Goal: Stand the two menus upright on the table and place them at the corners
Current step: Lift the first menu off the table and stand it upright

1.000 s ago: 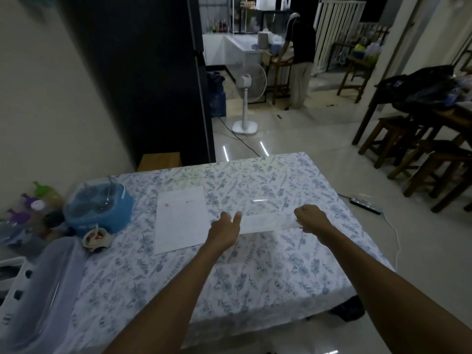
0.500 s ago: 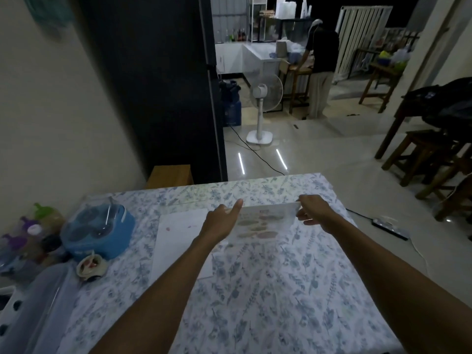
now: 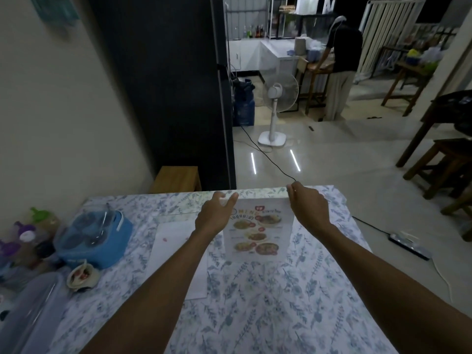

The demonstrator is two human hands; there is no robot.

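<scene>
A menu (image 3: 258, 233) with food pictures stands nearly upright on the flower-patterned tablecloth (image 3: 268, 302), its printed face toward me. My left hand (image 3: 217, 213) grips its top left corner and my right hand (image 3: 306, 208) grips its top right corner. The second menu (image 3: 171, 249) lies flat and face down to the left, a plain white sheet partly under my left forearm.
A blue lidded container (image 3: 94, 238) and a small bowl (image 3: 81, 277) sit at the table's left, with bottles (image 3: 28, 233) beside them. A wooden stool (image 3: 176, 178) stands behind the table. Farther off are a white fan (image 3: 278, 98), a person (image 3: 339, 62) and wooden stools (image 3: 444, 162).
Both hands have lifted the right menu from flat on the table to nearly upright, its printed face now showing. The view has tilted up and moved closer.
</scene>
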